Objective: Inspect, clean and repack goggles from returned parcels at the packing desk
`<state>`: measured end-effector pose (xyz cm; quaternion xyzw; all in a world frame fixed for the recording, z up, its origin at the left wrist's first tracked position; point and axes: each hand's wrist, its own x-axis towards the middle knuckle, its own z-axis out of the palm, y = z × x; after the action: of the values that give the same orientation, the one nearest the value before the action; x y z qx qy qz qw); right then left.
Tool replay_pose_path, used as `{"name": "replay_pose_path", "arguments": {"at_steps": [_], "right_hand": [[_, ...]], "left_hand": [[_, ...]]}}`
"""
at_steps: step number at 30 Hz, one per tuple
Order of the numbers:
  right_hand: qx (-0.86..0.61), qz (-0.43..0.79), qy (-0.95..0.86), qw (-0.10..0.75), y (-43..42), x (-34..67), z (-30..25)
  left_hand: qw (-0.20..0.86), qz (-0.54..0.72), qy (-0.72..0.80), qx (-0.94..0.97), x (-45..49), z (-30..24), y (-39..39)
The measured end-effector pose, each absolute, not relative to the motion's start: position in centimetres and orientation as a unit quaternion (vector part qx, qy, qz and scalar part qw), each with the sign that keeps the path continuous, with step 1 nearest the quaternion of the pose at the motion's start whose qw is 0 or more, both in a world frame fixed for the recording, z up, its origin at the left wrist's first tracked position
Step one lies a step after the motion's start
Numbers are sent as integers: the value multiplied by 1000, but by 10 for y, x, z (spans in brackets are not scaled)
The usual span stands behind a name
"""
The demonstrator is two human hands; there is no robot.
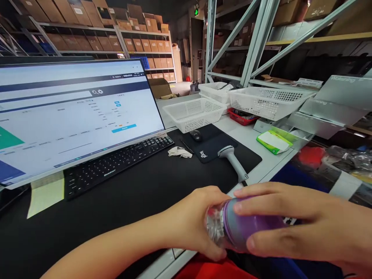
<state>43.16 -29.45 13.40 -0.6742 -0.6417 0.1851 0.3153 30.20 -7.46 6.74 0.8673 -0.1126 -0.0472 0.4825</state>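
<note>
Nearest, the bottle [243, 225] sits between the hands, its long axis running roughly left to right. Both touch it: the left hand [200, 221] curls round its clear left end, the right hand [293, 221] grips its purple part. Just beyond, the scanner [234, 162] lies on the mat [139, 193].

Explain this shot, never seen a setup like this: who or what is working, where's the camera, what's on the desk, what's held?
No robot here: a person's bare hands. The single picture comes from a camera worn on their head, looking forward and down. The left hand grips the clear end of a purple and clear object; the right hand holds its purple part. Blur hides exactly what it is. The desk holds a monitor, keyboard, mouse, handheld scanner and white baskets.
</note>
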Motion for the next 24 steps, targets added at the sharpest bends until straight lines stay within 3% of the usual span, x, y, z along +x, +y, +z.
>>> {"name": "replay_pose_path", "arguments": {"at_steps": [4,7,10,13,16,19,24], "right_hand": [[-589,199,-741,254,-280,442,142],[-592,134,-765,217,-267,442,139],[-703,-2,-688,178,-247,432,124],[-820,-93,-555,103,-229,425,109],[-830,-72,-545,94,-228,437,109],[-723,3,-677,136,-239,456,122],[-610,100,-780,97,-245,450,128]], "left_hand": [[560,-154,-89,809,299,57,-70],[607,-184,-62,771,295,47,-70],[567,-68,10,821,293,39,-71],[401,110,80,906,294,33,-69],[273,188,95,939,292,31,-62],[299,144,86,939,287,34,-54],[336,70,3,939,280,42,-47]]}}
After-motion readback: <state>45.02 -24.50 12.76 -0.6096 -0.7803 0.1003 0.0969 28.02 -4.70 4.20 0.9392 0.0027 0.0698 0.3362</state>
